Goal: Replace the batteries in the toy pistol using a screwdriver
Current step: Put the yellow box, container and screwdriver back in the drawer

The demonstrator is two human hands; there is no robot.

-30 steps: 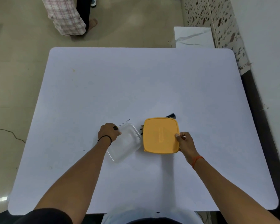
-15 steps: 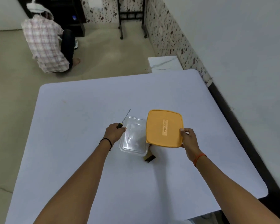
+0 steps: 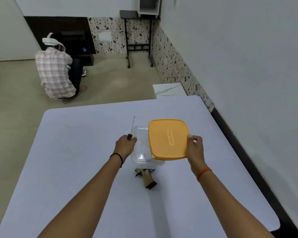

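Pale lavender surface with rounded corners, set against a white wall on the right. Left hand grips a screwdriver beside a clear container; right hand pinches an orange lid. Toy pistol lies nearer, partly hidden. Far left, a person crouches on the beige floor.

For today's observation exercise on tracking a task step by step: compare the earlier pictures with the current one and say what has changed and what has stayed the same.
The right hand has lifted the orange lid off the table, so the toy pistol now lies in plain view. The clear container, earlier flat on the table, now appears lifted too. The camera tilted up. Unchanged: the left hand grips the screwdriver beside the container, and the right hand pinches the lid's edge.
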